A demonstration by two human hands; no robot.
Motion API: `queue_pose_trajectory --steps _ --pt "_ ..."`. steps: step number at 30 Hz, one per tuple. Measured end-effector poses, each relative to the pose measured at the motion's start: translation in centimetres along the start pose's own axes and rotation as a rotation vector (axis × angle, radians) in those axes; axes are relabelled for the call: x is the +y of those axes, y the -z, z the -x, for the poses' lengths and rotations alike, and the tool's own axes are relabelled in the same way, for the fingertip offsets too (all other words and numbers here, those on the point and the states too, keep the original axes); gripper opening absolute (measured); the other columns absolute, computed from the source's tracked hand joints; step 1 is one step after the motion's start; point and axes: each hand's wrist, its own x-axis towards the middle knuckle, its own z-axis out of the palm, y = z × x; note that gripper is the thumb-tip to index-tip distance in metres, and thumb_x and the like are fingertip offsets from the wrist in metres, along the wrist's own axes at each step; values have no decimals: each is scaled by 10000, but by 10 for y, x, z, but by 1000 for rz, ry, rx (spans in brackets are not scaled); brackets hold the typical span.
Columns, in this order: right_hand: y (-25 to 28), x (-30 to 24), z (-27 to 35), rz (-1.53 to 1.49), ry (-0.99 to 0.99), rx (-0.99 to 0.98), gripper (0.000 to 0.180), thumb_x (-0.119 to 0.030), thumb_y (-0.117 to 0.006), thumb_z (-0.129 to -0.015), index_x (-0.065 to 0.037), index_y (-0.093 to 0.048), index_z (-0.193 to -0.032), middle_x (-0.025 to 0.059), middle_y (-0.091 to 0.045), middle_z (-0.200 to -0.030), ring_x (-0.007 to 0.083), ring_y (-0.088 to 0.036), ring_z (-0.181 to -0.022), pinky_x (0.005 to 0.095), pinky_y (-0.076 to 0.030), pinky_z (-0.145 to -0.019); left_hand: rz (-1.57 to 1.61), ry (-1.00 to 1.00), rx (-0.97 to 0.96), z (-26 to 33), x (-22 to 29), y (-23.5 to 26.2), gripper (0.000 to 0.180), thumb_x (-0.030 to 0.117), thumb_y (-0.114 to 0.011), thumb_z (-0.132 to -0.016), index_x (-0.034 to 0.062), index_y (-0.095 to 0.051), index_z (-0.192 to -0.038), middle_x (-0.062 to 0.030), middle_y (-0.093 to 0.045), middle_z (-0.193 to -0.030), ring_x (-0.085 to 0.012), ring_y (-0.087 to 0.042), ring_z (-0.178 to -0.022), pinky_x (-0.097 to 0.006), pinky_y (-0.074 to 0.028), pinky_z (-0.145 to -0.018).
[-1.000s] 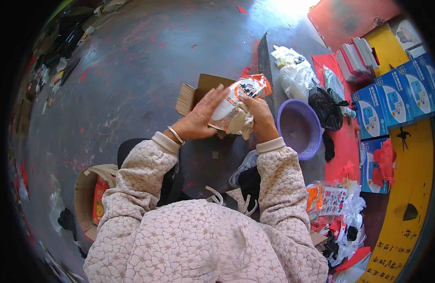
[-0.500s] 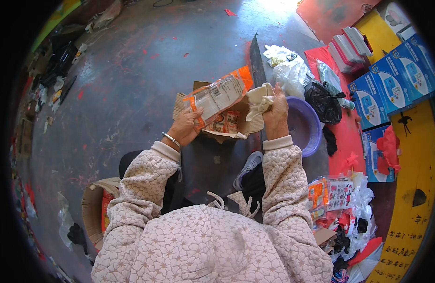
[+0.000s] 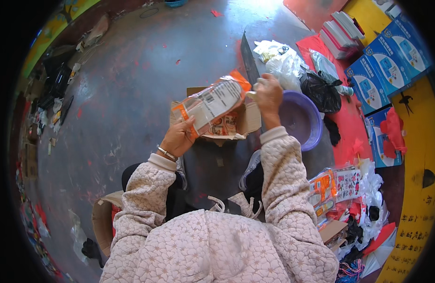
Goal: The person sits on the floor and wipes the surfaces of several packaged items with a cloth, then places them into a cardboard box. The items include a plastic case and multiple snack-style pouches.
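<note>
A clear plastic packet point(image 3: 213, 104) with orange ends and a white printed label is held up slanting above an open cardboard box point(image 3: 227, 123) on the grey floor point(image 3: 132, 80). The left hand point(image 3: 178, 139) grips the packet's lower orange end, fingers curled around it and thumb pressed on top. The right hand point(image 3: 267, 96) is closed on the packet's upper end, pinching crumpled clear film beside the orange tip. Inside the box lie more packets with orange and red print.

Just right of the box sits a purple plastic basin point(image 3: 304, 121), with a black bag point(image 3: 320, 90) and white plastic bags point(image 3: 281, 59) behind it. Further right, blue cartons point(image 3: 385, 70) with white panels stand on a red mat point(image 3: 354, 127) next to a yellow board point(image 3: 418, 188). A stack of red and white flat packages point(image 3: 342, 30) lies above them.

Compared with half a second ago, the packet is turned flatter, its label now facing up, and the right hand has moved slightly away from the box toward the basin.
</note>
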Motion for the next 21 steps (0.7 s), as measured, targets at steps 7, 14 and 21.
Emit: queue_pose_trajectory --steps 7,14,21 --pt "60 -28 0 -864 -559 -747 382 -349 -522 -881 -12 -621 -733 57 -568 -575 125 -540 -495 253 -423 -450 111 -107 86 -12 5 13 407 130 -394 -937 5 -298 -1312 -171 -447 -1252 -290 -490 -1123 -423 -449 -930" --pt "32 -87 49 -862 -313 -1258 492 -461 -479 -889 3 -625 -812 40 -590 -677 118 -560 -602 244 -447 -533 -920 -421 119 -11 -5 -11 385 33 -408 -885 48 -433 -1269 -143 -512 -1216 -248 -524 -1100 -347 -447 -893" --pt "19 -63 63 -1202 -822 -1172 374 -350 -627 -828 13 -608 -916 55 -590 -710 124 -559 -607 276 -447 -519 -1809 -1005 -36 -18 -10 -8 463 -51 -496 -770 -3 -467 -1230 -204 -549 -1138 -356 -524 -1065 -403 -430 -897"
